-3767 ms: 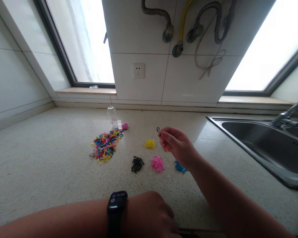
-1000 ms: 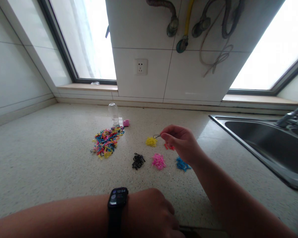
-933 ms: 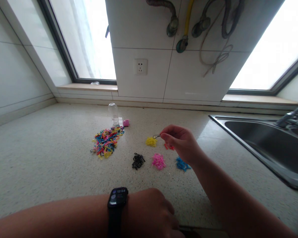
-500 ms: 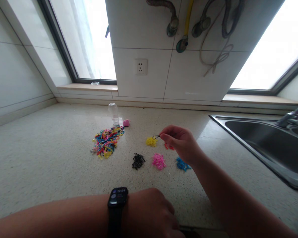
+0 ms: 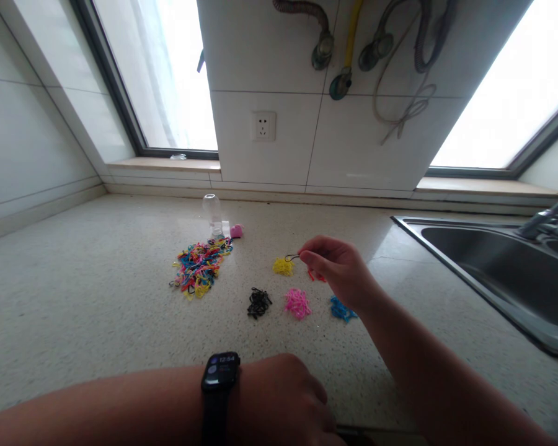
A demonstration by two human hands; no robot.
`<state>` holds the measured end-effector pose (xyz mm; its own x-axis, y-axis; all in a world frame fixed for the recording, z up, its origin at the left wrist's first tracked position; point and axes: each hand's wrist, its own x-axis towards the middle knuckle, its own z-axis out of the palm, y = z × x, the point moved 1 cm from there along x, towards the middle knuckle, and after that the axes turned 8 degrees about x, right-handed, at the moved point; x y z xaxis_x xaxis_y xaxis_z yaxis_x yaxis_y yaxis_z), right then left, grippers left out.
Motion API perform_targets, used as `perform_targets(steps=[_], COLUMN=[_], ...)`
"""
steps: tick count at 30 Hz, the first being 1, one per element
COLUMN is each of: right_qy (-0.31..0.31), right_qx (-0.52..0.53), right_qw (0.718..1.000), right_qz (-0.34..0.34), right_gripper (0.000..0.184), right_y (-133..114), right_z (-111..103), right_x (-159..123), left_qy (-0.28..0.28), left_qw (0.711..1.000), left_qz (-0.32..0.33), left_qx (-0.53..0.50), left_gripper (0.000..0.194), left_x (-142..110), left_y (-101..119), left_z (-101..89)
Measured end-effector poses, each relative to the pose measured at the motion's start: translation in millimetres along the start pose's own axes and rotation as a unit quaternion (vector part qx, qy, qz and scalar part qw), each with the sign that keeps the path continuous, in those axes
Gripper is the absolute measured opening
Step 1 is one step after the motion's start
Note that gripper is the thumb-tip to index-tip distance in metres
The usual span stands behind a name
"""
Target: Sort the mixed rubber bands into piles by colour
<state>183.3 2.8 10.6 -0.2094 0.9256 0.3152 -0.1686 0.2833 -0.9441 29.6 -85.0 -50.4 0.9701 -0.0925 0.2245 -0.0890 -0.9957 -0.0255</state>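
A thin black rubber band (image 5: 291,257) is pinched between the thumb and fingers of my right hand (image 5: 332,263), held over the yellow rubber band pile (image 5: 283,267). Behind that hand, red rubber bands (image 5: 317,275) are partly hidden. Nearer to me lie separate piles of black rubber bands (image 5: 259,303), pink rubber bands (image 5: 297,303) and blue rubber bands (image 5: 341,308). A larger mixed-colour pile (image 5: 199,267) spreads out to the left. My left hand (image 5: 283,396) rests closed at the counter's front edge, its curled fingers turned away, so their inside is hidden.
Behind the mixed pile are a clear plastic bottle (image 5: 212,214) and a pink cap (image 5: 237,231). A steel sink (image 5: 483,272) with a tap (image 5: 546,217) is set into the speckled counter (image 5: 121,322) at right. The tiled wall carries a socket (image 5: 263,126) and hoses.
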Motion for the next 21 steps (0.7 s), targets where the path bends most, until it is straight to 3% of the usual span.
perform_targets(steps=[15,21], right_qy=[0.012,-0.041], right_qx=[0.011,-0.076], right_qw=[1.0,0.996], right_qz=[0.01,-0.005], right_gripper=[0.029,0.026], right_y=[3.4,10.4], right_z=[-2.9,13.2], right_x=[0.1,-5.3], left_qy=[0.002,0.0], left_qw=[1.0,1.0], left_qz=[0.005,0.005], left_qx=[0.002,0.007], left_gripper=[0.008,0.007], left_x=[0.7,0.6], left_y=[-0.1,0.6], left_z=[-0.7,-0.5])
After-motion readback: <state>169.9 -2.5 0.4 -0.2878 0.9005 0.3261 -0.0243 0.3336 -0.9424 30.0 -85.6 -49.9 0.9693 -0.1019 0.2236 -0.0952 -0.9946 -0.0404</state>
